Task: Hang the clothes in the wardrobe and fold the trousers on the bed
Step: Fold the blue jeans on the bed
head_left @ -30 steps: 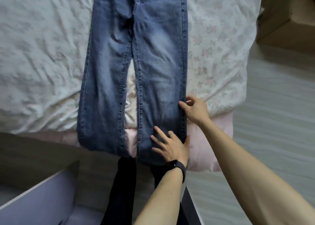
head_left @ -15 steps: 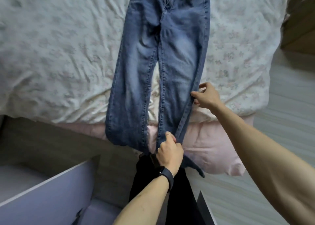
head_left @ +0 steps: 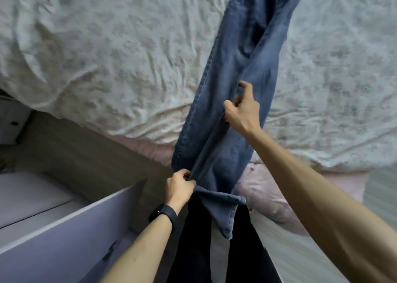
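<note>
Blue jeans (head_left: 232,72) lie lengthwise on the bed (head_left: 107,57), waist at the top edge of the view, hems hanging over the near edge. The right leg is lifted and folded over the left one. My left hand (head_left: 179,186), with a black band on the wrist, pinches the outer seam of that leg near the hem. My right hand (head_left: 242,109) grips the same seam higher up, about knee height. A loose hem corner (head_left: 227,218) dangles below my left hand.
The bed has a crumpled white floral cover over a pink sheet (head_left: 264,188). A white open drawer or cabinet panel (head_left: 64,235) stands at the lower left. My dark trouser legs (head_left: 197,250) stand close to the bed's edge. Pale striped floor (head_left: 296,254) shows at the lower right.
Both hands took hold of the right leg's outer edge and carried it left, over the other leg. The view also shifted, so the jeans now run diagonally.
</note>
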Available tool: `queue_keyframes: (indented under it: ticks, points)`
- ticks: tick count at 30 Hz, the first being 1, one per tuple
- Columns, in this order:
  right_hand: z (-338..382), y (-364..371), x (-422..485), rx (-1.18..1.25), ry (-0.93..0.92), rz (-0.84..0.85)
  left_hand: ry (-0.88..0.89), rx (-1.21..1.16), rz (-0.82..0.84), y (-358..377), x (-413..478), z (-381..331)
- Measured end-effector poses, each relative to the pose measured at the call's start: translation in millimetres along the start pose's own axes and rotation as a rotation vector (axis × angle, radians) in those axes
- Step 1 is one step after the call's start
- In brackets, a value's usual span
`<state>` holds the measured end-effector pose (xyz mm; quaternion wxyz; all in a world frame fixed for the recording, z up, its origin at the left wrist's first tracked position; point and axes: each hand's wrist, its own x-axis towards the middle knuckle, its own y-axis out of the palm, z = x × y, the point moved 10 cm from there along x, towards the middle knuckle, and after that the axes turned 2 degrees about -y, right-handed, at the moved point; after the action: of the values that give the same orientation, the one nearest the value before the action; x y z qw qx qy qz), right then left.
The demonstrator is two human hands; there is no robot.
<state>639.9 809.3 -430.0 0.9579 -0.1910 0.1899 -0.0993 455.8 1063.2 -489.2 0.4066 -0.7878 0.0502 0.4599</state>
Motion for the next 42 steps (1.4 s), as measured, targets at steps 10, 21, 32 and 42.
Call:
queue_keyframes:
  ticks: [10, 21, 32, 42]
  points:
    - [2, 101, 26, -0.166, 0.07, 0.153, -0.089, 0.124, 0.107, -26, 85, 69]
    - [-33, 165, 27, -0.395, 0.131, 0.336, 0.019, 0.267, 0.206, -26, 113, 66]
    - [-15, 99, -36, -0.584, 0.139, 0.289, 0.345, 0.188, 0.121, -93, 93, -92]
    - [40, -20, 95, -0.531, 0.041, 0.013, 0.584, 0.175, 0.027, -146, 132, -300]
